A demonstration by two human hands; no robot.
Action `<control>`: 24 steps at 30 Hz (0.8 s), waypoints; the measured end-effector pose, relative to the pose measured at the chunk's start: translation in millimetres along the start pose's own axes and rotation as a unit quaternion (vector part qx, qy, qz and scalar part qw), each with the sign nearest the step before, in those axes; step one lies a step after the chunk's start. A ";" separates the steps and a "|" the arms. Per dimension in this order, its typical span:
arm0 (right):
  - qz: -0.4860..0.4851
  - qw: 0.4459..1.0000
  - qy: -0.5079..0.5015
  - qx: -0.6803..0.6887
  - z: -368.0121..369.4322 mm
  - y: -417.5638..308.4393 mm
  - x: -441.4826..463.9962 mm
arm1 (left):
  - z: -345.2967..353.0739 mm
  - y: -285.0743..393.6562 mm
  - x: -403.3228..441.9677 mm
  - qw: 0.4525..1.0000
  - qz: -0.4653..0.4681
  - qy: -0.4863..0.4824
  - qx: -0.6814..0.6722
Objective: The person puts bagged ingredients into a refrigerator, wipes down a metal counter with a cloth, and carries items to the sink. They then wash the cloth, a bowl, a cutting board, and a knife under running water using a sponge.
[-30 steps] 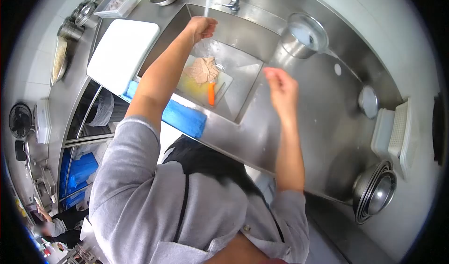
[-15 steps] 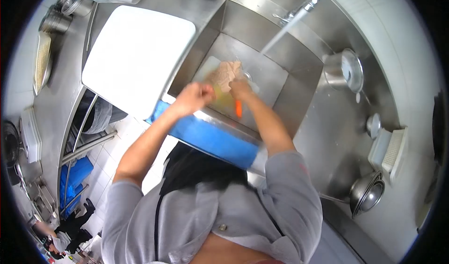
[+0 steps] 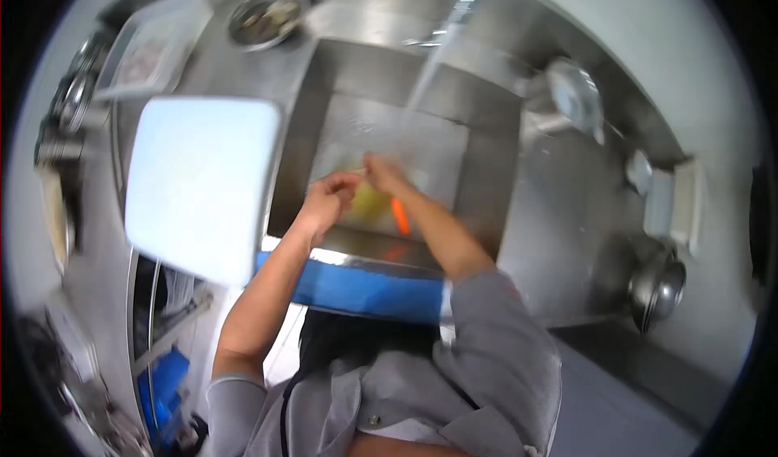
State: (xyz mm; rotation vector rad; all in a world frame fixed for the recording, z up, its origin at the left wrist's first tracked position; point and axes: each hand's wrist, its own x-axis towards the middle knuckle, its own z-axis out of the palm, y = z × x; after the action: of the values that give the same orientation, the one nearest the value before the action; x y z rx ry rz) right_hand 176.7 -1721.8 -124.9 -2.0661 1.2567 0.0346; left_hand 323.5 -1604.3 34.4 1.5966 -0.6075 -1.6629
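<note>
Careful with the orange handle (image 3: 399,215) in the sink (image 3: 490,141): it lies just beside your right hand (image 3: 385,175), and blur hides whatever it may be fixed to. If there is an edge on it, working by feel could bring your fingers against it, and a wet grip would make a slip likelier. Your left hand (image 3: 328,202) is close by, its fingers drawn in narrow towards the right one. A thin pale bit seems to show between them, but you can't tell from this view whether either hand really grips something.

The yellowish patch (image 3: 369,206) under your hands is smeared too, so its outline can't be read. Water (image 3: 429,72) runs from the tap (image 3: 466,3) into the sink beyond your hands; reaching into that stream could splash the steel and make footing for anything set there slick. The white board (image 3: 203,185) sits beside the sink on your left, and an elbow swung wide might nudge it.

Around you, the bench (image 3: 559,206) is brushed metal, with a blue cloth (image 3: 365,291) along its front edge. A bowl (image 3: 269,18) and a plastic tray (image 3: 154,52) stand at the far left, a metal pot (image 3: 571,96) to the right, nested bowls (image 3: 656,291) nearer you, against a pale wall (image 3: 689,60).
</note>
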 end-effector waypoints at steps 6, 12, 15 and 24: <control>-0.085 0.969 0.077 0.219 -142.7 -24.0 -88.1 | 66.0 -28.0 78.6 0.986 0.122 0.038 0.110; 0.041 0.917 0.388 -0.083 -361.7 63.4 -121.0 | 79.1 13.7 31.0 0.864 0.206 0.113 0.445; 0.074 0.954 0.221 -0.186 -403.6 120.0 -92.3 | 72.2 21.9 24.5 0.818 0.221 0.125 0.515; 0.063 0.909 0.096 -0.400 -396.2 182.8 -32.4 | 40.2 32.8 31.4 0.797 0.244 0.094 0.544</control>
State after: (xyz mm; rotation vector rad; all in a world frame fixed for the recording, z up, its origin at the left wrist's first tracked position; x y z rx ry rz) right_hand -111.9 -1976.7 83.0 -2.7137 1.6853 0.4911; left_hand 291.5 -1654.9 44.3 2.0280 -1.9066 -0.6913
